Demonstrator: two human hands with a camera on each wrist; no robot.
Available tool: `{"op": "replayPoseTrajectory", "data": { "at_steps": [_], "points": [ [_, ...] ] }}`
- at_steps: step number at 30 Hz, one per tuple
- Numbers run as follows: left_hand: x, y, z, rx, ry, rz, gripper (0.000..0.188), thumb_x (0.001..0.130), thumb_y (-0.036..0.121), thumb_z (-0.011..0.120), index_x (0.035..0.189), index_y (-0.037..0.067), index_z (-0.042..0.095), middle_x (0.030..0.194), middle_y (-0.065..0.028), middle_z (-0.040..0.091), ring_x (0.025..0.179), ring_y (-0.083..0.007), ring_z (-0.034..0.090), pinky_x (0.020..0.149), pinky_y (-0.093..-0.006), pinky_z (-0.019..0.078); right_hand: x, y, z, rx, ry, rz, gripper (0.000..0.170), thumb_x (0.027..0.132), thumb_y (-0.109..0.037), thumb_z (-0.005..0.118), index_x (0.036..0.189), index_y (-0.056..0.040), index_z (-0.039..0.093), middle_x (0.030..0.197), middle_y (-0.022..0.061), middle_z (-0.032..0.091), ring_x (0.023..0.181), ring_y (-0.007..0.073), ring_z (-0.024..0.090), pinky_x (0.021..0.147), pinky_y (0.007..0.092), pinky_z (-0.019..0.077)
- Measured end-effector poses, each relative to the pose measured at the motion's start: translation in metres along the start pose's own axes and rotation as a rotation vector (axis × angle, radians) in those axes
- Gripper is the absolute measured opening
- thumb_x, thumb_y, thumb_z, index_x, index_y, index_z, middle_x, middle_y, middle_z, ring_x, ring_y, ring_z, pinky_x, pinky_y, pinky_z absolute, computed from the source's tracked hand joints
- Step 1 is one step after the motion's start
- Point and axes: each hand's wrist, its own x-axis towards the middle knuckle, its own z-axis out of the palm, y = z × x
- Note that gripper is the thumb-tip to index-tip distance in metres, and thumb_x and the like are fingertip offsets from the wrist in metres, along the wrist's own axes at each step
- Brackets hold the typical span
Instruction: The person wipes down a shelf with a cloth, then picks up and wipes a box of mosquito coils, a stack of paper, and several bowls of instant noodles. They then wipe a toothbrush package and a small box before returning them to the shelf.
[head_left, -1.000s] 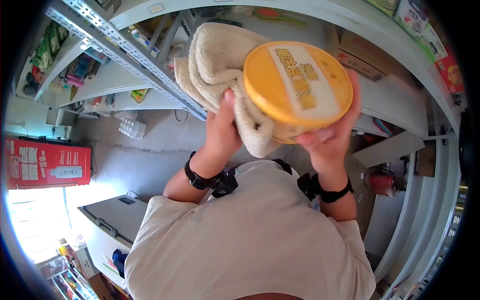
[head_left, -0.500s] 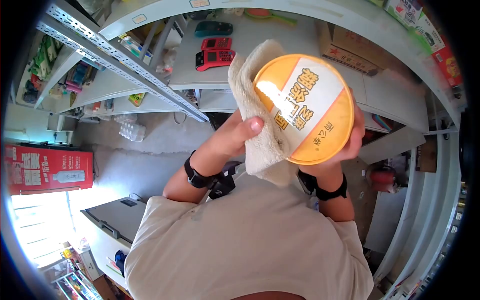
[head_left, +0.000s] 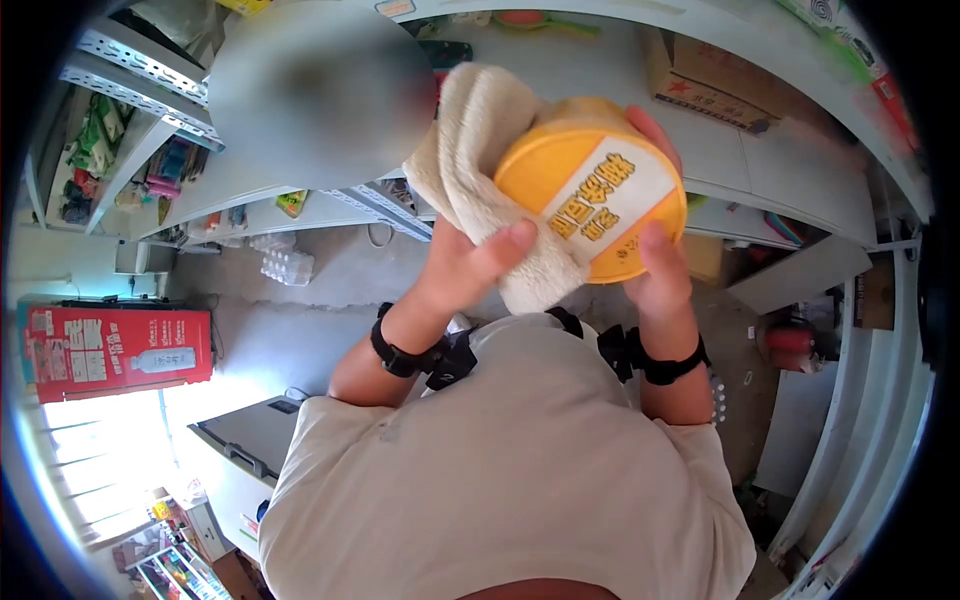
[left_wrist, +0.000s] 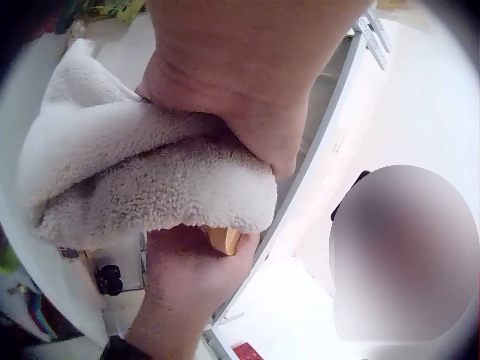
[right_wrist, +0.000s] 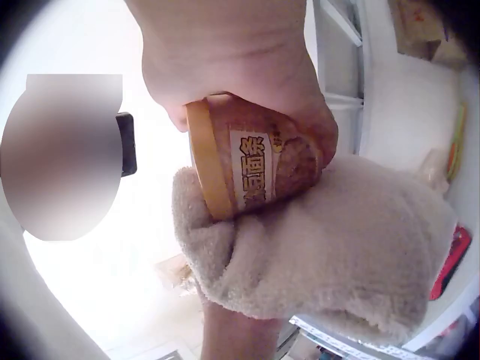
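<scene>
A round tub with an orange and white lid (head_left: 600, 205) is held up in front of the chest, tilted lid toward the head view. My right hand (head_left: 662, 260) grips its right side, thumb on the lid edge and fingers behind. A folded cream towel (head_left: 475, 150) lies against the tub's left side; my left hand (head_left: 470, 262) holds it there, thumb on top. In the right wrist view the tub's printed side (right_wrist: 259, 161) shows between right palm and towel (right_wrist: 322, 247). The towel (left_wrist: 165, 180) hides the left fingers in the left wrist view.
Behind the hands stands a grey shelf (head_left: 600, 80) with a cardboard box (head_left: 715, 85) and a green-handled item (head_left: 545, 22). A red box (head_left: 120, 350) is at the left, a grey-lidded white cabinet (head_left: 250, 435) at lower left. A blurred round patch (head_left: 320, 95) covers the upper left.
The tub has tilted and shifted, its lid first facing up, then toward the head, now slightly higher and leftward. The towel has moved with my left hand along its left side. The blurred patch has appeared.
</scene>
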Motion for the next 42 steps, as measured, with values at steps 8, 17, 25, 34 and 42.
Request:
{"op": "replayPoseTrajectory", "data": {
  "at_steps": [8,17,25,34,42],
  "points": [
    [-0.002,-0.016,0.012,0.012,0.049,-0.044,0.062,0.089,0.035,0.059,0.134,-0.001,0.036,0.122,-0.0119,0.053,0.111,-0.0188,0.052,0.092,-0.0326,0.0444,0.005,0.007,-0.012,0.104,0.047,0.041,0.094,0.08,-0.054,0.06,0.145,-0.0043,0.013,0.14,0.0153,0.035,0.127,0.0259,0.041,0.105,0.0393,0.0349],
    [0.0,-0.049,0.02,-0.502,-0.01,-0.236,0.064,0.091,0.043,0.054,0.136,0.002,0.033,0.129,-0.0111,0.049,0.116,-0.021,0.05,0.096,-0.0348,0.043,-0.001,0.028,-0.02,-0.724,0.083,-0.74,0.089,0.067,-0.044,0.077,0.131,-0.008,0.027,0.131,0.0202,0.029,0.123,0.0371,0.033,0.102,0.0464,0.0294],
    [0.006,-0.029,0.01,0.139,0.143,0.108,0.051,0.082,0.01,0.067,0.126,-0.001,0.043,0.115,-0.0087,0.056,0.103,-0.0144,0.055,0.087,-0.0297,0.0467,-0.006,0.005,-0.029,-0.274,0.107,-0.198,0.082,0.072,-0.014,0.073,0.135,-0.0065,0.022,0.123,0.0107,0.037,0.116,0.0226,0.042,0.099,0.0386,0.0363],
    [-0.008,-0.022,0.003,-0.02,0.232,-0.001,0.05,0.082,0.017,0.069,0.123,-0.001,0.046,0.111,-0.0085,0.058,0.101,-0.0162,0.057,0.085,-0.0305,0.0484,-0.014,0.03,0.011,0.344,0.212,0.138,0.092,0.076,-0.007,0.066,0.146,-0.012,0.007,0.138,0.0141,0.032,0.129,0.0246,0.036,0.104,0.0402,0.0347],
    [-0.006,-0.004,-0.013,-0.034,0.111,-0.037,0.061,0.079,0.017,0.071,0.128,-0.001,0.041,0.116,-0.0098,0.055,0.106,-0.0168,0.054,0.09,-0.0319,0.0456,-0.026,0.053,0.001,-0.092,0.127,0.198,0.092,0.076,-0.016,0.073,0.143,-0.0049,0.011,0.137,0.0126,0.034,0.125,0.0232,0.04,0.103,0.0364,0.0351]
  ]
}}
